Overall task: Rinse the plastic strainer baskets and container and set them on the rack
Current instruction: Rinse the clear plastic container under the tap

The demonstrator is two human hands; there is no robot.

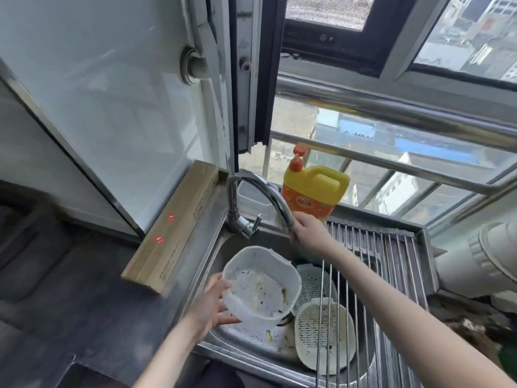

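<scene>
Under the right hand (306,225), which is closed round the tip of the chrome gooseneck faucet (260,191), the left hand (212,303) grips the rim of the soiled plastic container (263,281) over the steel sink (212,253).

No water runs yet, as far as I can tell. Swinging the spout too far toward the roll-up rack (391,264) beside the right forearm would likely send the stream past the container; a strong jet into its shallow, smooth, translucent bowl could splash food flecks outward. Held by one edge and tilted, the wet, slick tub may slip. Below the right forearm lie two cream strainer baskets (324,331), rounded and finely perforated, one overlapping the other, partly under the rack's thin steel rods, still dirty. A glossy yellow detergent jug (316,189) stands just beyond the right hand.
</scene>
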